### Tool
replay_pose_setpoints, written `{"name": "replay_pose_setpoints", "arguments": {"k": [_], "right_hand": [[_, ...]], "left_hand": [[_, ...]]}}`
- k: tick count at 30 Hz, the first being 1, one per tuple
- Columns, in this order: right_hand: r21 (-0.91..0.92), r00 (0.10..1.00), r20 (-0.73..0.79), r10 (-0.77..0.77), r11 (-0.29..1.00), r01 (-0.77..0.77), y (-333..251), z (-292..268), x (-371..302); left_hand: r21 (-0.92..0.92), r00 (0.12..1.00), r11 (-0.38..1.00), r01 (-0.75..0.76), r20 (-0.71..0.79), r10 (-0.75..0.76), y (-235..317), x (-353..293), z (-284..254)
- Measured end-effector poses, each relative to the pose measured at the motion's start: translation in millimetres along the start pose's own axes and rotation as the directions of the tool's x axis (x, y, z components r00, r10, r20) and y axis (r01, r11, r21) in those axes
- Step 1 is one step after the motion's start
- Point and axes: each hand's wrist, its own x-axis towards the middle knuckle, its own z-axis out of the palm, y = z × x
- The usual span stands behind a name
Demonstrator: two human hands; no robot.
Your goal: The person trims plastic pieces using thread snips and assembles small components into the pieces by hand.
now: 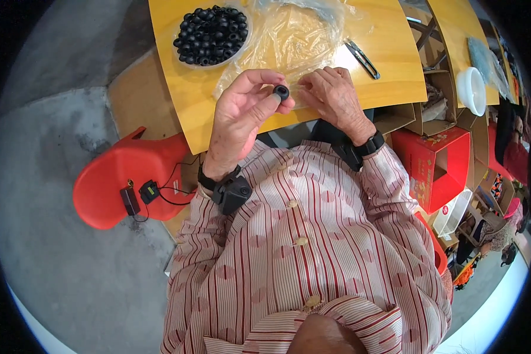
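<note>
My left hand [242,115] is raised palm-up above the table edge, thumb and fingertips pinching a small black ring [281,92]. My right hand [334,97] rests curled on the clear plastic bag [295,35]. Farther off sits a bowl of black rings [211,28].

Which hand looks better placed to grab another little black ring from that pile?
Probably the right hand: it rests empty on the plastic bag. The left hand already pinches a black ring, though it is nearer the pile.

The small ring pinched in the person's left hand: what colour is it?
Black; the ring shows best in the head view.
</note>
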Motion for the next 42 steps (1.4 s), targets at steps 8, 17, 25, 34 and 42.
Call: {"name": "replay_pose_setpoints", "arguments": {"k": [8, 17, 25, 34, 42], "right_hand": [[0.375, 0.988, -0.041, 0.148, 0.919, -0.121, -8, -8, -3], [0.537, 0.974, -0.063, 0.22, 0.829, -0.152, -29, -34, -2], [0.605, 0.969, -0.085, 0.232, 0.785, -0.135, -57, -60, 8], [0.457, 0.973, -0.226, 0.054, 0.887, 0.057, -57, -59, 19], [0.298, 0.963, -0.26, -0.063, 0.944, 0.142, -53, -58, 23]], "left_hand": [[0.069, 1.0, 0.998, -0.008, -0.01, 0.009, -1, 0, 2], [-0.012, 1.0, 1.0, -0.026, 0.011, 0.027, -12, 2, -9], [-0.241, 0.996, 0.969, 0.063, -0.053, -0.078, -12, 2, -10], [-0.198, 0.991, 0.971, 0.131, -0.013, -0.137, -10, 3, -4], [-0.143, 0.985, 0.978, 0.155, -0.054, -0.164, -11, 3, 2]]}}
